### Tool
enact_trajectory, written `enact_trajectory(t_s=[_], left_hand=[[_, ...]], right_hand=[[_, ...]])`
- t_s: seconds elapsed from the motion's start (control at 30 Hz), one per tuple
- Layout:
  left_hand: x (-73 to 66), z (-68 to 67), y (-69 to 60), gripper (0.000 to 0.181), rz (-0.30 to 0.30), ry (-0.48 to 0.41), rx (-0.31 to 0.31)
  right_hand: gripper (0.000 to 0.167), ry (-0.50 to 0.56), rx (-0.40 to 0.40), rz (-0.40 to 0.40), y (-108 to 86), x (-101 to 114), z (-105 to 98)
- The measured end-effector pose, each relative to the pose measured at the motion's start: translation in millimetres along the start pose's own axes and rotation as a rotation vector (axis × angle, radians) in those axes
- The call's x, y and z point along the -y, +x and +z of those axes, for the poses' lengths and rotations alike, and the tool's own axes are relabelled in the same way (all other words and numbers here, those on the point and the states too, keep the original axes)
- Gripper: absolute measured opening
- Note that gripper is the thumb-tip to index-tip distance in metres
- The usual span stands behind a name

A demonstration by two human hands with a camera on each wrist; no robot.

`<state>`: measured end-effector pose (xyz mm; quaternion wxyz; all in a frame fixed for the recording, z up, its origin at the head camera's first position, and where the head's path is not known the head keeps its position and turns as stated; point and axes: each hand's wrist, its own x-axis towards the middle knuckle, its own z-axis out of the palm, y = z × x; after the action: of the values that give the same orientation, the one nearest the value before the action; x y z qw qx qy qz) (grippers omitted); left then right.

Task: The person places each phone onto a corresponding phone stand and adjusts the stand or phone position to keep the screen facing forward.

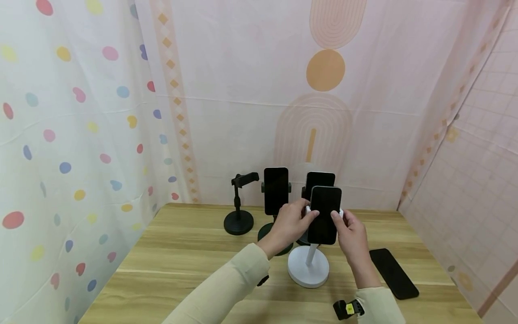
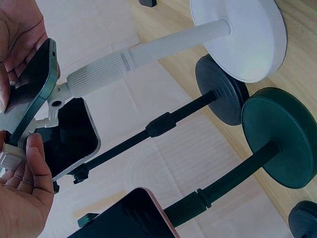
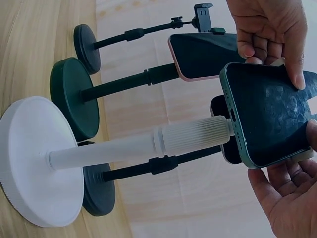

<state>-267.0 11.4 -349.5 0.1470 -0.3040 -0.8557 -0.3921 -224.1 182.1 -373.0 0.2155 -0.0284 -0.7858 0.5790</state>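
A smartphone (image 1: pixel 325 216) with a dark screen and a green edge stands upright at the head of a white phone stand (image 1: pixel 308 267). My left hand (image 1: pixel 288 225) grips its left side, thumb on the front and fingers behind at the white clamp (image 2: pixel 11 156). On the opposite side my right hand (image 1: pixel 353 236) holds the phone, its thumb on the screen's edge. Both hands are at about the same height. In the right wrist view the phone's bottom edge (image 3: pixel 237 116) with its port faces the white stem. The phone hides much of the clamp.
Behind are a green stand holding a pink-edged phone (image 1: pixel 276 191) and a black stand holding another phone (image 1: pixel 319 180). A black stand (image 1: pixel 238 222) with a bare clamp is at the left. Another phone (image 1: pixel 394 273) lies flat on the wooden table (image 1: pixel 182 252) at the right.
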Motion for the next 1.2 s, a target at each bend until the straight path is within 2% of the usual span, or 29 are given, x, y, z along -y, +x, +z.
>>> enact_trajectory(t_s=[0.2, 0.47, 0.57, 0.8, 1.2], left_hand=[[0.6, 0.7, -0.9, 0.03, 0.006, -0.014, -0.012], [1.6, 1.8, -2.5, 0.034, -0.071, -0.056, 0.024], [2.7, 2.6, -2.7, 0.034, -0.075, -0.072, 0.027], [2.9, 2.4, -4.5, 0.029, -0.081, -0.1, 0.038], [2.6, 2.9, -6.5, 0.03, -0.095, -0.119, 0.038]], right_hand=[[0.043, 0.012, 0.008, 0.012, 0.1, 0.7, -1.0], [0.043, 0.087, 0.014, 0.034, -2.7, -4.0, 0.0], [0.043, 0.098, 0.014, 0.038, -3.3, -4.1, 0.6], [0.041, 0.112, 0.024, 0.076, -4.1, -2.5, 0.9], [0.049, 0.08, 0.019, 0.06, -5.4, -1.4, -0.3]])
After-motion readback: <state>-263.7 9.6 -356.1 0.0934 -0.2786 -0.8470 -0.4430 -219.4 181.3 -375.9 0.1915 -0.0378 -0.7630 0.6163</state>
